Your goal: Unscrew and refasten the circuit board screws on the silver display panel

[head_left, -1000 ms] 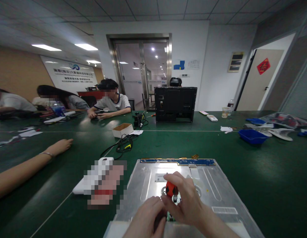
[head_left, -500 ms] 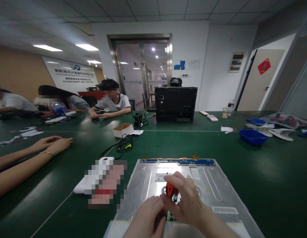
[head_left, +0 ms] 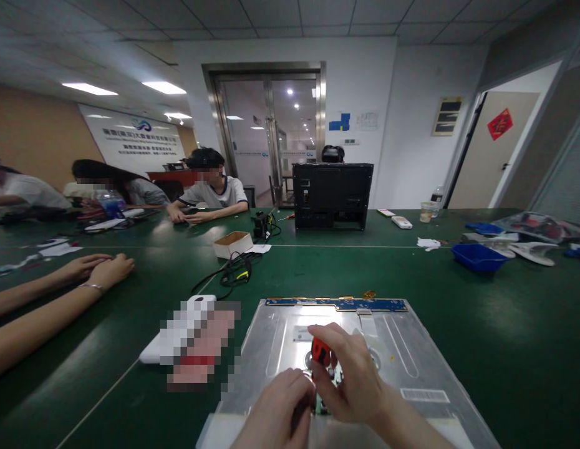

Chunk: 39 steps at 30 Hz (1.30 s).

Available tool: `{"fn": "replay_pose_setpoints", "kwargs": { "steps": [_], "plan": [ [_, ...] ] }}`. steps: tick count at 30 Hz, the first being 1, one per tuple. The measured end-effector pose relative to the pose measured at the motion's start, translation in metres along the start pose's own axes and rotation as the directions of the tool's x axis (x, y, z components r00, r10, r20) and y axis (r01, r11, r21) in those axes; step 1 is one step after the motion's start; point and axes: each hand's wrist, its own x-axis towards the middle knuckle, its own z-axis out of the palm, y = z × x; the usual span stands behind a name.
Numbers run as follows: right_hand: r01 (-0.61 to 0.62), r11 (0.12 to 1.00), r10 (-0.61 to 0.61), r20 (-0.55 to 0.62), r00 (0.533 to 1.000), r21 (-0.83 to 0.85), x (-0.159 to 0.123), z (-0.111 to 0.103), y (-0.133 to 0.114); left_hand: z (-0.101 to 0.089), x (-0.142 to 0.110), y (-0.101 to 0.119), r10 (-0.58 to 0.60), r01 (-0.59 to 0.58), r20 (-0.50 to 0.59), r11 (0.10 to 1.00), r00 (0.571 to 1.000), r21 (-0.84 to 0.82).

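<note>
A flat silver metal panel (head_left: 402,362) with a blue circuit strip (head_left: 337,304) along its far edge lies on the green table in front of me. My right hand (head_left: 353,380) is closed round the red handle of a screwdriver (head_left: 320,351), held upright over the middle of the panel. My left hand (head_left: 275,415) is curled at the panel's near edge, fingertips pinched by the screwdriver's lower end. What the left fingers hold is hidden.
A blurred-out item (head_left: 196,343) lies left of the panel. Black cables (head_left: 231,272) and a small cardboard box (head_left: 232,244) sit beyond it. A black monitor back (head_left: 331,196) stands farther off. A blue tray (head_left: 477,255) is at right. A neighbour's forearms (head_left: 51,299) rest at left.
My right hand has turned slightly on the red handle, which now shows a little higher. The neighbour at left brought a second hand onto the table beside the first.
</note>
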Motion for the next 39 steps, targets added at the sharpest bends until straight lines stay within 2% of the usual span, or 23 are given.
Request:
{"fn": "replay_pose_setpoints", "kwargs": {
  "steps": [4, 8, 16, 24, 31, 36, 39],
  "plan": [
    [0.010, 0.996, -0.014, -0.047, 0.999, -0.090, -0.0003, 0.0032, 0.0014, 0.0042, -0.0006, -0.0051, 0.038, -0.038, -0.002, 0.999, 0.999, 0.005],
    [0.021, 0.992, -0.024, -0.031, 0.999, -0.121, 0.0004, 0.0033, 0.0024, 0.0073, -0.0026, -0.0076, 0.056, -0.056, -0.018, 0.998, 0.998, -0.004],
    [0.007, 1.000, -0.009, 0.059, 0.998, 0.029, 0.0013, -0.0015, 0.0012, 0.0040, 0.0003, -0.0047, 0.016, -0.016, -0.003, 1.000, 1.000, -0.007],
    [-0.030, 0.998, 0.030, 0.007, 1.000, -0.054, -0.0017, 0.0018, 0.0016, 0.0024, -0.0005, -0.0043, 0.005, -0.005, 0.018, 1.000, 1.000, 0.016],
    [-0.011, 1.000, 0.011, 0.014, 1.000, -0.025, -0.0002, 0.0020, 0.0029, 0.0054, -0.0015, -0.0065, 0.040, -0.040, -0.018, 0.999, 0.999, -0.006],
    [-0.043, 0.997, 0.037, -0.080, 0.996, -0.069, -0.0037, 0.0044, 0.0026, 0.0097, -0.0012, -0.0087, 0.003, -0.003, -0.026, 1.000, 1.000, -0.004],
    [-0.052, 0.997, 0.047, -0.077, 0.996, -0.060, -0.0023, 0.0038, 0.0003, 0.0095, -0.0003, -0.0081, -0.017, 0.017, -0.024, 1.000, 1.000, -0.005]
  ]
}}
